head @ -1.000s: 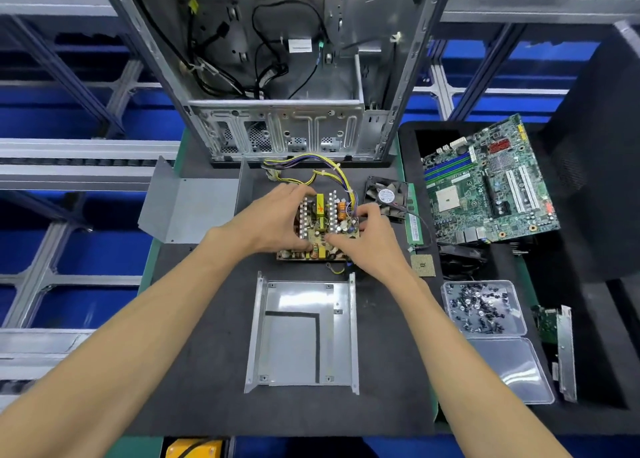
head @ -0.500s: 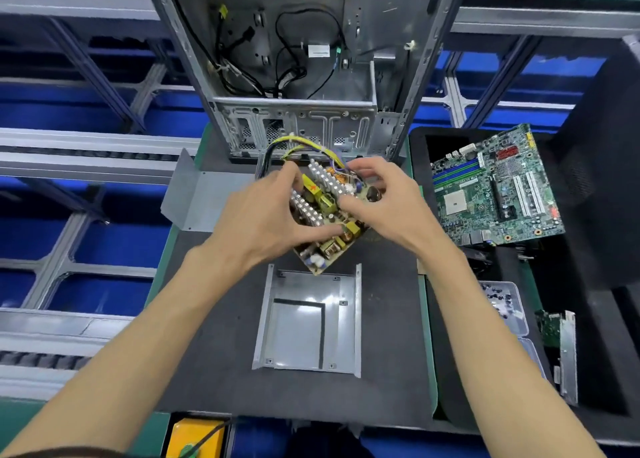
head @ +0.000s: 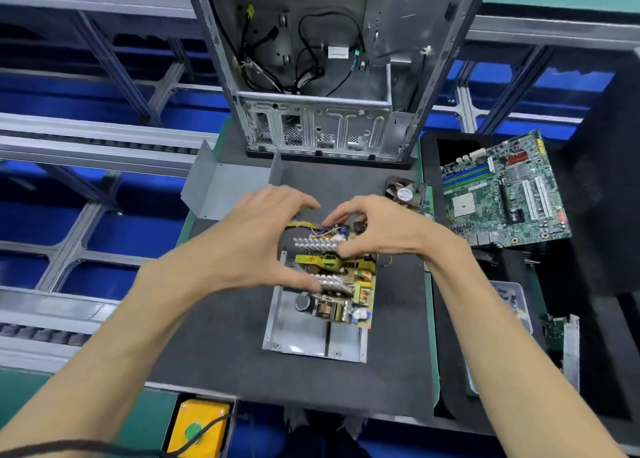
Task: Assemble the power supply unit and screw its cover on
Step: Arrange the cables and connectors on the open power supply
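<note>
The power supply board (head: 337, 277) sits over the far half of the metal base tray (head: 311, 345), mid-mat on the bench. The left hand (head: 256, 239) and right hand (head: 377, 232) both curl round it (fingers bent, pinching its heatsinks and far edge).

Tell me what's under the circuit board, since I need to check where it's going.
The metal tray lies under the circuit board; its near end shows bare. The part beneath the board is covered.

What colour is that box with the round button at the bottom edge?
Yellow box with a green button, seen in the head view.
</note>
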